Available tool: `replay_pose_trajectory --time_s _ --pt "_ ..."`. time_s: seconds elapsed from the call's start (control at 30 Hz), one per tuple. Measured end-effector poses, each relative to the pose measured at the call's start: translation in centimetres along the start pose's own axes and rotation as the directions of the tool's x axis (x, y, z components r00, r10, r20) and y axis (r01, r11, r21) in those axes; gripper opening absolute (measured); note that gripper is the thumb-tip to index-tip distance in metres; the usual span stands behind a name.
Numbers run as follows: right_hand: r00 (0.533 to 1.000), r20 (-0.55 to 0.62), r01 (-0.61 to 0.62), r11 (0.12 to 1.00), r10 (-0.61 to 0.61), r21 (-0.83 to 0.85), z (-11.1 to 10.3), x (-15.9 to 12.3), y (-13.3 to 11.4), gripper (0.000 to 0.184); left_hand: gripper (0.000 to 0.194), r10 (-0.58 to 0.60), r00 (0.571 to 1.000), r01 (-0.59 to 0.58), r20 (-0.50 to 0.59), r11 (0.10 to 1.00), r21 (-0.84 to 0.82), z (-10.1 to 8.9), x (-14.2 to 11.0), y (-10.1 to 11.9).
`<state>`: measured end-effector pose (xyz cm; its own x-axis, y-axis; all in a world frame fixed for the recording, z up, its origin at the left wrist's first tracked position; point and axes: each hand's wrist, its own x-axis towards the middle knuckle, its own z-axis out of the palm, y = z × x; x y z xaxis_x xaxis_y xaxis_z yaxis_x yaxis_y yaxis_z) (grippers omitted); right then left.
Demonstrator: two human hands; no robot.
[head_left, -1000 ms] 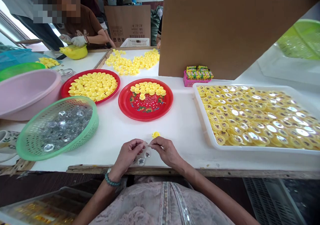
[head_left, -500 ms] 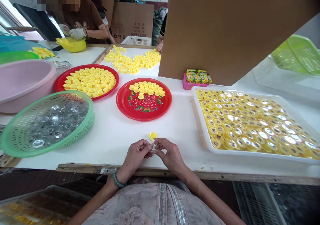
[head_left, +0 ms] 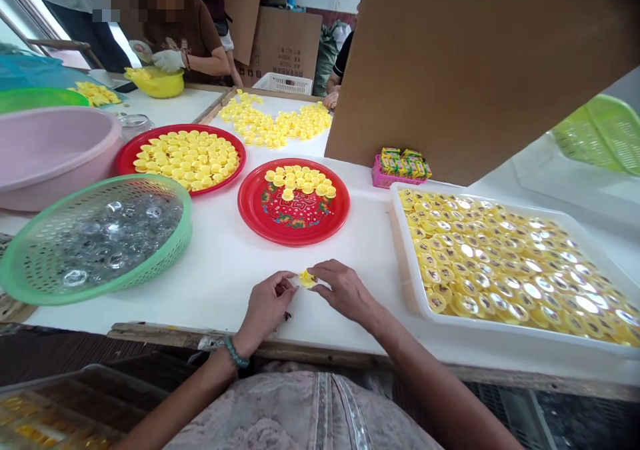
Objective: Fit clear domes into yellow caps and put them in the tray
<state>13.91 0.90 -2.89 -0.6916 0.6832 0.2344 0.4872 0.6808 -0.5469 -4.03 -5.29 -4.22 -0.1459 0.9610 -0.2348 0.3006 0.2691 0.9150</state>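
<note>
Near the table's front edge, my right hand pinches a small yellow round cup-like piece between thumb and fingers. My left hand is close beside it on the left, fingers drawn together. A pale or clear sliver shows at its fingertips, too small to name. A small dark bit shows under the left fingers. Beyond both hands is a red patterned tray with yellow pieces grouped at its far side. To the left, a green basket holds clear plastic domes.
At right stands a white tray full of clear-topped yellow pieces, with a pink basket of small packets behind it. A cardboard sheet rises there. Another red tray and a pink basin lie left. A gloved co-worker sits beyond.
My right hand has moved slightly away from the left and taken hold of the yellow piece that lay on the table. The view has shifted a little.
</note>
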Motion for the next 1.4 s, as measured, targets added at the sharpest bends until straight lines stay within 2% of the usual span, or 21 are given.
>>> replay_pose_trajectory --time_s 0.13,0.23,0.37,0.6,0.83,0.9,1.0,1.1,1.17,1.27,1.4 --pt "0.972 0.219 0.115 0.985 -0.086 -0.127 -1.0 2.0 0.9 0.014 0.022 0.081 0.997 -0.082 0.014 0.977 0.199 0.1 1.7 0.2" --pt "0.951 0.292 0.158 0.973 -0.104 -0.166 -0.8 2.7 1.2 0.013 0.022 0.121 0.992 -0.123 0.025 0.959 0.254 0.5 2.4 0.5" --pt "0.946 0.305 0.170 0.971 -0.113 -0.167 -0.2 2.7 1.5 0.014 0.023 0.133 0.991 -0.136 0.028 0.966 0.219 0.8 2.9 0.2" --pt "0.948 0.300 0.165 0.969 -0.105 -0.184 0.2 2.5 1.5 0.014 0.022 0.036 0.999 -0.038 0.032 0.997 0.060 1.0 3.5 -1.0" --pt "0.939 0.331 0.189 0.943 -0.092 -0.275 0.9 2.2 0.4 0.016 0.020 0.017 1.000 -0.018 0.020 0.999 0.046 0.9 3.5 -0.4" --pt "0.945 0.305 0.213 0.931 -0.119 -0.296 1.4 1.6 0.3 0.018 0.021 0.004 1.000 -0.004 0.015 0.999 0.049 0.9 3.5 -0.2" --pt "0.980 0.150 0.161 0.959 -0.128 -0.234 2.3 0.4 1.0 0.021 0.019 -0.020 0.999 0.019 0.041 1.000 0.010 0.9 3.6 -0.3" --pt "0.998 -0.023 0.054 0.997 -0.055 -0.056 2.8 -0.6 1.6 0.016 0.019 -0.031 0.995 0.038 0.091 0.997 -0.074 0.9 3.6 -0.6" --pt "0.997 -0.075 -0.015 0.997 0.020 0.076 2.7 -0.9 1.7 0.013 0.021 -0.023 0.991 0.040 0.131 0.991 -0.126 0.9 3.5 -0.6" --pt "0.988 -0.082 -0.116 0.976 0.133 0.185 2.4 -0.8 1.4 0.017 0.026 -0.016 0.984 0.039 0.177 0.991 -0.130 1.0 3.5 -0.2" --pt "0.977 -0.005 -0.210 0.968 0.212 0.138 2.1 0.1 1.2 0.012 0.027 -0.036 0.986 0.033 0.162 0.999 0.025 1.3 3.8 0.4"
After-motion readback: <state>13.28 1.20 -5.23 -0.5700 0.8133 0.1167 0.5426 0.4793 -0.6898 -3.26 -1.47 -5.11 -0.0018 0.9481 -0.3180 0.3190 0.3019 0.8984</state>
